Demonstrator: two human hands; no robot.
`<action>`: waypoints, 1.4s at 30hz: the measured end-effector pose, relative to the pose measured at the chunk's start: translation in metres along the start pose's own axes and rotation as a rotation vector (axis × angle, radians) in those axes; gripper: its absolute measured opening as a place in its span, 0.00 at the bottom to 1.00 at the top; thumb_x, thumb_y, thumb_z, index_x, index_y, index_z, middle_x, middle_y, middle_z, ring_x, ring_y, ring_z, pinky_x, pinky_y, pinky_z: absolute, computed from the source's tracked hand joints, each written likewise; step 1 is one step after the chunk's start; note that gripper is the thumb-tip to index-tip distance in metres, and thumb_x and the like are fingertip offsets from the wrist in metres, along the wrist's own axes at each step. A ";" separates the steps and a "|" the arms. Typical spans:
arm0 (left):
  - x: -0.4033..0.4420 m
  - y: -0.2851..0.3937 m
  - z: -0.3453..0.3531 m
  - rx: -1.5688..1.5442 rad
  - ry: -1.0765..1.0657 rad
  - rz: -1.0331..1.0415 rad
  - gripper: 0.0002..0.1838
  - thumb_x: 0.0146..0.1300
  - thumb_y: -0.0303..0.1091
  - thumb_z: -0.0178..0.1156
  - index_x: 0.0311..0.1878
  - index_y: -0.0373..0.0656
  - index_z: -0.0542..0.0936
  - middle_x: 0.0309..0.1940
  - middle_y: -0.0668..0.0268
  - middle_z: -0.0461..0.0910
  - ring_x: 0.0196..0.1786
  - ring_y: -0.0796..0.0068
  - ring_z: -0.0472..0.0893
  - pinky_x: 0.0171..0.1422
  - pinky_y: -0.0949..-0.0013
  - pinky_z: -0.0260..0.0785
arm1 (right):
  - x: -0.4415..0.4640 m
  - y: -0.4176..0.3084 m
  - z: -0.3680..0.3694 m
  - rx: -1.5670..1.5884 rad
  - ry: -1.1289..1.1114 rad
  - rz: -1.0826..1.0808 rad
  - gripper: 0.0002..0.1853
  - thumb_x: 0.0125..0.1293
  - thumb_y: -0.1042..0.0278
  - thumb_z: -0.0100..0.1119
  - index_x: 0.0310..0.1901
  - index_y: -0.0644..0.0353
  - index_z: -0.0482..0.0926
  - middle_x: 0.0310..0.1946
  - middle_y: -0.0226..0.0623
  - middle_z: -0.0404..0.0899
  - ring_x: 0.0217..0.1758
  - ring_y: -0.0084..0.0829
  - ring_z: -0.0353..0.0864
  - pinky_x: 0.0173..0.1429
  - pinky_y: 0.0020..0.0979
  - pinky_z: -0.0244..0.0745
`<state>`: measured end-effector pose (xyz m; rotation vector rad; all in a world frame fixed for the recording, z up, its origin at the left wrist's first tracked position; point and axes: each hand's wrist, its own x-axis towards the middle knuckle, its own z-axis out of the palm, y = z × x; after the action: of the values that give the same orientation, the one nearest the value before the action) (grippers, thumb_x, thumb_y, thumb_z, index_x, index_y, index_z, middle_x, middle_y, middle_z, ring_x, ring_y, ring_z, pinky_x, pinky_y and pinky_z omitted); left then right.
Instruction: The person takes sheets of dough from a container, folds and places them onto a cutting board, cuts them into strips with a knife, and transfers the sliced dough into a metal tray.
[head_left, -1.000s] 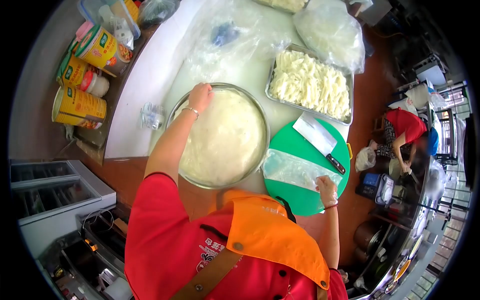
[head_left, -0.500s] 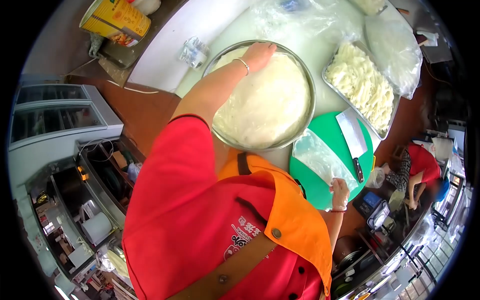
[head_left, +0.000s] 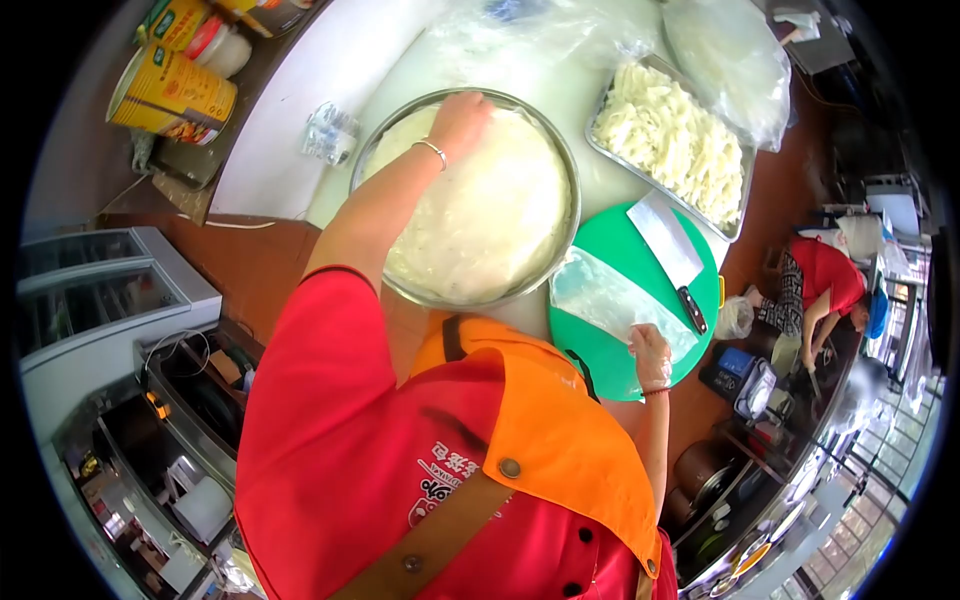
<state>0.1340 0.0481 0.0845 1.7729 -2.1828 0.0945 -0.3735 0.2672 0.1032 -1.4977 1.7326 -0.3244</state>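
A large metal bowl (head_left: 572,205) holds a pale, dough-like mass (head_left: 480,215), whose shiny surface looks covered in clear film. My left hand (head_left: 463,122) reaches to the bowl's far side, fingers curled at the rim; what they grip, if anything, is hidden. To the right, a clear plastic bag (head_left: 610,298) lies across a round green cutting board (head_left: 600,235). My right hand (head_left: 651,355), in a thin clear glove, pinches the bag's near end. Beside the bag rests a cleaver (head_left: 668,240) with a dark handle.
A metal tray (head_left: 738,234) of pale cut strips (head_left: 668,140) stands behind the board, a bulging plastic bag (head_left: 735,65) against it. Loose clear plastic (head_left: 520,45) covers part of the table's back. Yellow tins (head_left: 175,95) stand far left. Another person (head_left: 825,275) bends over at the right.
The view has shifted, so the table things sit further left in it. My left hand remains at the bowl's far rim, and my right hand stays on the bag.
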 end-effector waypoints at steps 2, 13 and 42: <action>0.007 0.001 -0.002 -0.013 0.211 -0.105 0.09 0.60 0.25 0.58 0.43 0.43 0.81 0.39 0.60 0.77 0.48 0.58 0.78 0.50 0.55 0.71 | -0.001 0.012 0.003 -0.042 0.020 -0.043 0.13 0.70 0.63 0.58 0.45 0.66 0.82 0.32 0.39 0.84 0.30 0.27 0.82 0.40 0.30 0.77; 0.020 -0.017 0.052 -0.329 -0.169 -0.060 0.15 0.73 0.39 0.53 0.40 0.36 0.81 0.34 0.50 0.82 0.38 0.56 0.80 0.46 0.53 0.71 | -0.010 -0.015 0.002 -0.195 -0.054 0.018 0.18 0.70 0.54 0.52 0.42 0.62 0.83 0.43 0.52 0.83 0.47 0.52 0.82 0.54 0.47 0.75; 0.060 -0.082 0.044 -0.125 -0.506 0.063 0.14 0.65 0.41 0.66 0.34 0.39 0.80 0.31 0.57 0.84 0.35 0.62 0.82 0.43 0.62 0.74 | -0.021 0.015 -0.043 -0.020 0.186 0.111 0.14 0.68 0.54 0.57 0.45 0.54 0.84 0.41 0.44 0.85 0.46 0.43 0.85 0.54 0.41 0.79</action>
<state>0.1936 -0.0379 0.0481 1.8020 -2.5116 -0.5192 -0.4146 0.2774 0.1298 -1.4153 1.9622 -0.4000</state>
